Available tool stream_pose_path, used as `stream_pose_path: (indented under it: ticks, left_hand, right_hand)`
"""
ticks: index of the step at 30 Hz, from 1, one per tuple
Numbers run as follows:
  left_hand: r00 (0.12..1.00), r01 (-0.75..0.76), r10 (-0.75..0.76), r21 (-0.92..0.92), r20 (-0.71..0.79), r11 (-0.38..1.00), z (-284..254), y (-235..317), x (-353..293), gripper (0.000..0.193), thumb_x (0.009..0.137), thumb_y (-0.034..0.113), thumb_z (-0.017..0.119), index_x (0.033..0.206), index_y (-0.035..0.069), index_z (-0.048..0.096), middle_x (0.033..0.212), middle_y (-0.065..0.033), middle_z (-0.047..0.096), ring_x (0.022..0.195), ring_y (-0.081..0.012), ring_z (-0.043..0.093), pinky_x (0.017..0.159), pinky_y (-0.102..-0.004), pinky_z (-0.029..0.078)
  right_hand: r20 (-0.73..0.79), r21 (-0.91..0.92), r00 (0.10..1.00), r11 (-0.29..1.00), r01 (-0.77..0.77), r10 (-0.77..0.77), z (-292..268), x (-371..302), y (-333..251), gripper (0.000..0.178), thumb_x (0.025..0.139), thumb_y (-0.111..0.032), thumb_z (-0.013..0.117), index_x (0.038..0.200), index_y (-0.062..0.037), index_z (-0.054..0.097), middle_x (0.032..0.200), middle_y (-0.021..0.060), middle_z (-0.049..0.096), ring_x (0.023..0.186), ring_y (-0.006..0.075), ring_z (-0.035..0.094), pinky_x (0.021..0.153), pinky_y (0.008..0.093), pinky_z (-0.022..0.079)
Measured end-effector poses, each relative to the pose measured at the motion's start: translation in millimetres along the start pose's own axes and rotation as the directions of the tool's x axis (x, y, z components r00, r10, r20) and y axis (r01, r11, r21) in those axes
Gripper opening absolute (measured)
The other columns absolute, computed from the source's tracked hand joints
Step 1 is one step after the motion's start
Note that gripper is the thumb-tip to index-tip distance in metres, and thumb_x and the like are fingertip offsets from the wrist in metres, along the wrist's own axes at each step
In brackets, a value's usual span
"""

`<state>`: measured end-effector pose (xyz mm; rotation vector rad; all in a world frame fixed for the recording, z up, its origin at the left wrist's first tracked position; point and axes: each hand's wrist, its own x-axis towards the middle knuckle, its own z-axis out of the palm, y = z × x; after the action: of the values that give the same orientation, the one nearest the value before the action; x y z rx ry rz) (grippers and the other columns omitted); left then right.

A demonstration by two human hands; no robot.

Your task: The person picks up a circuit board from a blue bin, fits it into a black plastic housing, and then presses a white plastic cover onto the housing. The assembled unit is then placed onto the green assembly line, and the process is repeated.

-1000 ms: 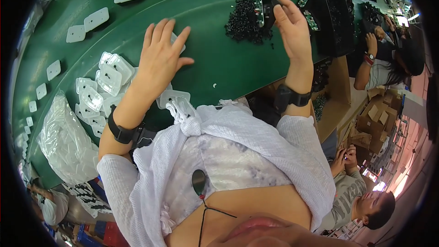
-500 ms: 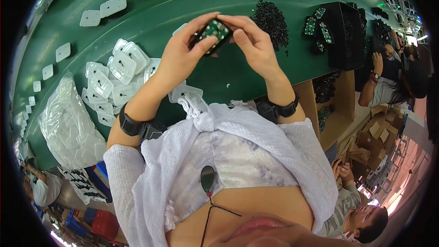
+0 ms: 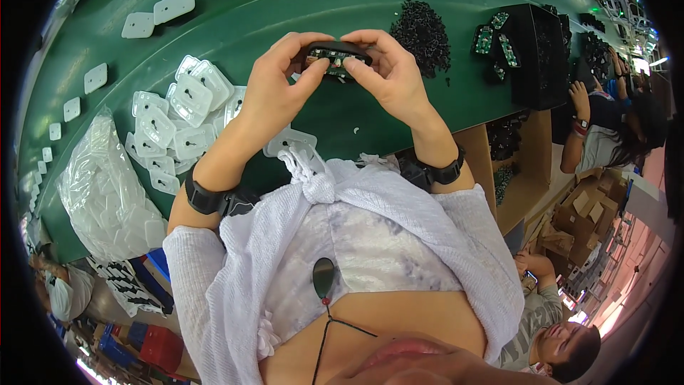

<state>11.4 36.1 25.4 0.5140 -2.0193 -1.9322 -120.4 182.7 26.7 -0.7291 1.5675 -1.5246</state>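
Between my two hands, above the green table, is a black plastic housing with a green circuit board (image 3: 336,55) in it, tilted so its black edge faces away from me. My left hand (image 3: 288,64) grips its left end, thumb on the board. On the right end, my right hand (image 3: 388,68) holds on with its thumb pressed to the board and the fingers curled behind. A heap of small black parts (image 3: 422,36) lies just right of my right hand. Left of my left hand is a pile of translucent white plastic covers (image 3: 189,103).
A clear plastic bag of white covers (image 3: 107,192) lies at left. White covers (image 3: 174,7) stand in a line along the far belt. At right, more circuit boards (image 3: 484,39) lie beside a black bin (image 3: 538,57); below is an open cardboard box (image 3: 524,171). Other people sit at right.
The circuit board has been tipped so its face shows less and its long side lies crosswise. My right hand has closed onto its right end, and both thumbs now press on the board.
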Motion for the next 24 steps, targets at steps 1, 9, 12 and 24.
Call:
stream_pose_path:
  ticks: [1,9,12,24]
  left_hand:
    - [1.0,0.001,-0.002,0.02,0.022,1.0,0,1,0,0.029,0.09,0.003,0.06,0.119,-0.001,0.059,0.099,-0.0039,0.062,0.084,-0.0087,0.059,0.072,-0.0223,0.048]
    - [0.984,-0.093,0.075,0.109,0.16,0.99,-16,17,9,0.031,0.089,0.001,0.059,0.121,0.002,0.061,0.109,-0.0033,0.061,0.09,-0.009,0.058,0.075,-0.0216,0.047]
    - [0.971,-0.154,0.135,0.087,0.2,0.984,-22,23,15,0.032,0.085,0.001,0.063,0.116,0.005,0.064,0.1,-0.0056,0.062,0.09,-0.0137,0.06,0.074,-0.0253,0.05]
    - [0.881,-0.431,0.344,0.849,0.324,0.305,-32,-17,8,0.05,0.077,0.013,0.074,0.123,0.007,0.055,0.116,-0.0134,0.056,0.105,-0.0304,0.055,0.084,-0.0348,0.049]
  right_hand:
    - [0.001,0.0,1.0,1.0,-0.001,0.001,1,-1,-1,0.035,0.09,-0.006,0.065,0.122,0.0002,0.052,0.111,0.0088,0.061,0.1,0.0112,0.058,0.086,0.0245,0.048]
    - [0.029,0.116,0.983,0.978,0.175,-0.18,-2,-3,3,0.032,0.093,-0.011,0.061,0.121,0.0009,0.049,0.107,0.0102,0.063,0.094,0.0173,0.063,0.081,0.0284,0.053]
    - [0.262,0.387,0.965,0.917,-0.094,-0.012,-13,-6,-3,0.03,0.098,-0.017,0.054,0.121,0.0005,0.049,0.106,0.0126,0.064,0.096,0.0237,0.066,0.081,0.0325,0.055]
    - [-0.081,0.217,0.997,0.976,0.021,-0.003,-24,5,0,0.036,0.097,-0.013,0.054,0.128,0.0047,0.05,0.113,0.0163,0.064,0.097,0.0227,0.067,0.086,0.034,0.055]
